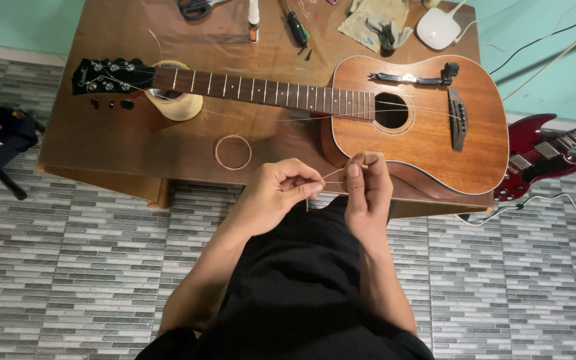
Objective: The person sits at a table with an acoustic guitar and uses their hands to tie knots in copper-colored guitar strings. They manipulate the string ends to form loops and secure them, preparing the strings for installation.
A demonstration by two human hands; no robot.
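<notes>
both hands point(325, 190) pinching thin (pale) guitar string point(333, 175)

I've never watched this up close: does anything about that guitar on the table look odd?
Yes. The acoustic guitar has loose strings straying off its neck instead of running taut. A coiled string lies on the table, and the left hand and right hand pinch another thin string.

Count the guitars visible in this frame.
2. An acoustic guitar lies flat across the wooden table, headstock to the left. A red electric guitar rests past the table's right edge, partly cut off by the frame. None seems hidden.
</notes>
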